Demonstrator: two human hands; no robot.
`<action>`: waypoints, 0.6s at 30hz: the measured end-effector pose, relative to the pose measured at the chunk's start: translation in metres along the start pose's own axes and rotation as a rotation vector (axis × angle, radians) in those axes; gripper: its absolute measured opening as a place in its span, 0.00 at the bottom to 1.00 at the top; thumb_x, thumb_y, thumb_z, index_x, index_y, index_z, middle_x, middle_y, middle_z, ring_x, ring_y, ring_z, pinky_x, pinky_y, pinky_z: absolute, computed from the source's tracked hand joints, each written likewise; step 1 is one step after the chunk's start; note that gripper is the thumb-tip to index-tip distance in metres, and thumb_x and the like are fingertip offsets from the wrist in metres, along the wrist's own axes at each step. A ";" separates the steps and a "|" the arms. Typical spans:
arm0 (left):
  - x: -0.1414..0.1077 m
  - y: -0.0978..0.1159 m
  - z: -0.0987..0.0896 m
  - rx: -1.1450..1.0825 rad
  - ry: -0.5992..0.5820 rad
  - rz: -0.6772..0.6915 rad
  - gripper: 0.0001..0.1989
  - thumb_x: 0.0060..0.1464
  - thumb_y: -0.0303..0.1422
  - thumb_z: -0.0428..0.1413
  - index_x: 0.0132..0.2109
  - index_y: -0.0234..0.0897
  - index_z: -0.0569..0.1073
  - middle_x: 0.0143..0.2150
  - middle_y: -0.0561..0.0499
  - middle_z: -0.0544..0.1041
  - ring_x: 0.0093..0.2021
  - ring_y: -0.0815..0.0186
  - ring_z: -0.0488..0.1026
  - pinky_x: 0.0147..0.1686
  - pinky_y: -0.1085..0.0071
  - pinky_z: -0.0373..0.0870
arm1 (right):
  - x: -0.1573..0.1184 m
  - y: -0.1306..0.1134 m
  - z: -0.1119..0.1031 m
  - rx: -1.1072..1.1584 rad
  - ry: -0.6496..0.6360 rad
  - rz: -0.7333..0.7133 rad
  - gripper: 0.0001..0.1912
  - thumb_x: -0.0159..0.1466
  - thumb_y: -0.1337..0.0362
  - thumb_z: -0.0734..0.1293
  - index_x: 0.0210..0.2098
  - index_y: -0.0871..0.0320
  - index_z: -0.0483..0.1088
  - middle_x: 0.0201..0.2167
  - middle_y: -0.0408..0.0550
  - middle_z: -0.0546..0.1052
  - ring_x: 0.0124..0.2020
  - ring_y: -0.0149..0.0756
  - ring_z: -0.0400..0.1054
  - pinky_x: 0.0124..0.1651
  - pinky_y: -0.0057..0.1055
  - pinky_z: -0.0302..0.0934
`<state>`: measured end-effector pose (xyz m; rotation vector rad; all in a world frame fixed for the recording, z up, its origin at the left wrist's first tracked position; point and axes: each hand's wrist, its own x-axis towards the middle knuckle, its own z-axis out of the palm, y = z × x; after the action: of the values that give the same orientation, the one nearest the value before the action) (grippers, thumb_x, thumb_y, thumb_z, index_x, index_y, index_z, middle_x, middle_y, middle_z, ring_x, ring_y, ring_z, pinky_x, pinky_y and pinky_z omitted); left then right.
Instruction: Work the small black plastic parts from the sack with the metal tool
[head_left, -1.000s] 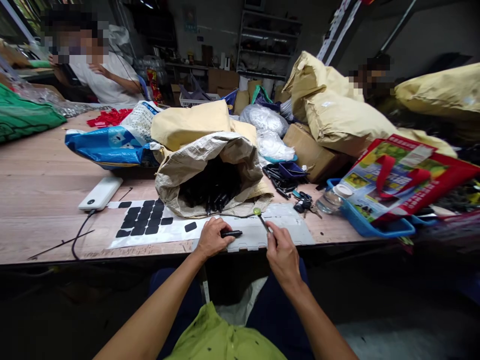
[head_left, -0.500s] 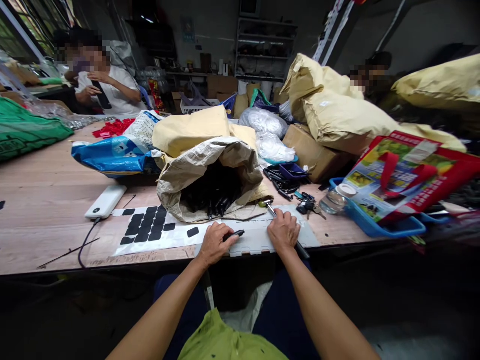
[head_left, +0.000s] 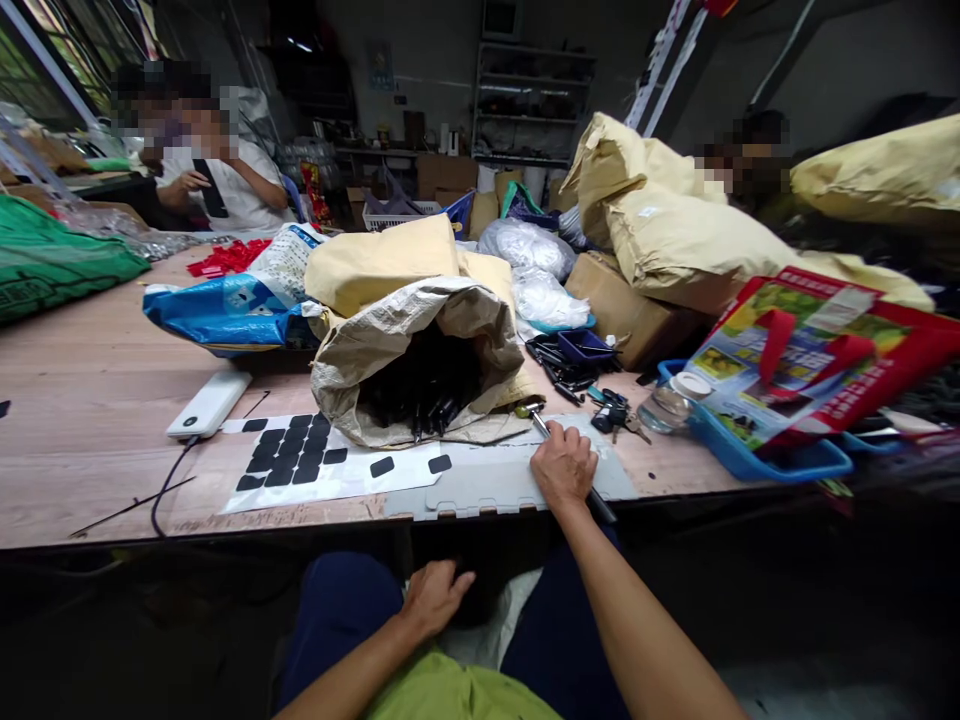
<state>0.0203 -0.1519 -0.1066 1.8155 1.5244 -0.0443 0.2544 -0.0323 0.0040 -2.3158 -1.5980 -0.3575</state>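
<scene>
My right hand (head_left: pixel 564 466) rests on the board at the table's front edge. Its fingers are wrapped round a hammer (head_left: pixel 602 505) with a metal shaft and black grip; its head lies by the sack's mouth. Below the table edge, over my lap, is my left hand (head_left: pixel 439 597), thumb apart from loosely bent fingers and no object visible in it. A pale woven sack (head_left: pixel 352 400) lies open towards me with many black pen-like pieces (head_left: pixel 435 410) inside. Under my right hand is a grey-white board (head_left: pixel 495 485); beside it lies a white sheet (head_left: pixel 352 485) bearing black rounded squares (head_left: pixel 289 455).
A white power bank (head_left: pixel 210 404) with a cable lies left. To the right are keys (head_left: pixel 634 425), a clear jar (head_left: pixel 670 405) and a blue tray (head_left: pixel 750 455) holding a printed bag. Paper sacks (head_left: pixel 690 235) pile up behind. One co-worker (head_left: pixel 232 185) sits at far left, another person at right.
My left hand has left the board and dropped below the table edge, over my lap. The black pen-like piece it held no longer shows. My right hand stays on the hammer.
</scene>
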 end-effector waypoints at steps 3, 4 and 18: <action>0.010 -0.005 -0.001 0.012 -0.057 -0.091 0.21 0.65 0.48 0.47 0.44 0.40 0.79 0.44 0.41 0.81 0.47 0.52 0.79 0.44 0.62 0.69 | 0.000 0.000 0.000 0.003 0.012 0.001 0.17 0.68 0.66 0.60 0.55 0.55 0.71 0.43 0.54 0.71 0.46 0.46 0.61 0.43 0.38 0.48; 0.009 -0.002 -0.006 0.007 -0.064 -0.064 0.20 0.64 0.48 0.49 0.46 0.39 0.79 0.45 0.41 0.81 0.48 0.52 0.79 0.44 0.62 0.69 | 0.000 0.001 0.000 0.003 0.015 0.000 0.17 0.68 0.66 0.60 0.55 0.55 0.71 0.43 0.54 0.72 0.46 0.46 0.61 0.43 0.38 0.48; 0.061 0.065 -0.239 -0.100 0.827 -0.069 0.16 0.61 0.44 0.53 0.38 0.39 0.80 0.34 0.44 0.81 0.36 0.56 0.78 0.36 0.66 0.67 | 0.000 0.002 0.001 -0.013 0.000 -0.005 0.17 0.68 0.65 0.60 0.55 0.56 0.70 0.43 0.55 0.71 0.46 0.46 0.61 0.43 0.37 0.48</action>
<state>-0.0075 0.0310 0.0694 1.7852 2.0830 0.8254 0.2559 -0.0326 0.0028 -2.3218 -1.6063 -0.3695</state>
